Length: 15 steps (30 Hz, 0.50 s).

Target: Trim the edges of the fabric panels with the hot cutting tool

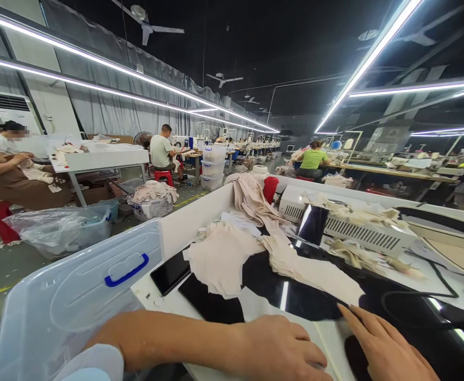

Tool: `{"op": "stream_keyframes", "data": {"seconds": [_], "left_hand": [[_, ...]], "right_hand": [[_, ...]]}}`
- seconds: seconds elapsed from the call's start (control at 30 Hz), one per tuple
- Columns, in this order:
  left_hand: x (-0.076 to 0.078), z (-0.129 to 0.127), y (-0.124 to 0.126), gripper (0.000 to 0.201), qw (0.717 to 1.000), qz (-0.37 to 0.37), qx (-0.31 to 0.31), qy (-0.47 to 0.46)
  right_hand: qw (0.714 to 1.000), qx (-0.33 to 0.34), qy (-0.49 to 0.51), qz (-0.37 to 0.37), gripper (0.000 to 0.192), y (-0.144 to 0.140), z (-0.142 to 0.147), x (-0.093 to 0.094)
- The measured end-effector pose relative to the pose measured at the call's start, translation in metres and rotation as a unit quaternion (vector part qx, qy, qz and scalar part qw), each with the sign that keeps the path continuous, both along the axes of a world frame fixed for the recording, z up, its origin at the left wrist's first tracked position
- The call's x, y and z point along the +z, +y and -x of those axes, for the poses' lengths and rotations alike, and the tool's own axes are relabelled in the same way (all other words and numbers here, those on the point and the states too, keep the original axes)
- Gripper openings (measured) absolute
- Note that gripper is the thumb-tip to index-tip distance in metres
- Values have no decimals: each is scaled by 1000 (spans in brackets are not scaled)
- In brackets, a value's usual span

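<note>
My left hand [283, 349] lies flat, palm down, on a pale sheet at the near edge of the glossy black worktable [295, 296]. My right hand [383, 344] rests beside it, fingers extended and pointing toward the table's middle. Neither hand holds anything. Just beyond the fingers lies a loose stack of beige fabric pieces [224, 259], with more beige strips [315, 270] spreading right. A dark phone [170, 272] lies at the table's left corner.
A clear plastic bin with a blue-handled lid [85, 286] stands at my left. A white vented machine [359, 227] sits at the back of the table. Other people sit at tables across the aisle; bins and bagged fabric stand on the floor.
</note>
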State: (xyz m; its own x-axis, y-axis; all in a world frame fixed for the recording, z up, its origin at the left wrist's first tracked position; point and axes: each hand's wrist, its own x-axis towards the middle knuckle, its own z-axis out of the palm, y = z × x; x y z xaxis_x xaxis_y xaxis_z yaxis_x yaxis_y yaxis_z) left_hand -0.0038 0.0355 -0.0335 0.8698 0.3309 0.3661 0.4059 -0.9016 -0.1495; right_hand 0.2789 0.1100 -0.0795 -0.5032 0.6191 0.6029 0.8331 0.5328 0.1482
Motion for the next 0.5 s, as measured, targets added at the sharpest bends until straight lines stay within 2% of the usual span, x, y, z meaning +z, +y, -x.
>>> {"op": "stream_keyframes", "data": {"seconds": [0.13, 0.27, 0.37, 0.5], "left_hand": [[1, 1, -6, 55, 1000, -5, 8, -8], [3, 4, -14, 57, 999, -10, 27, -25], [9, 7, -19, 53, 999, 4, 32, -32], [16, 12, -25, 45, 998, 36, 26, -52]], "right_hand": [[999, 31, -11, -25, 79, -29, 17, 17], [998, 45, -33, -3, 63, -50, 37, 25], [998, 46, -33, 8, 59, -61, 47, 32], [997, 68, 18, -30, 63, -89, 42, 59]]}}
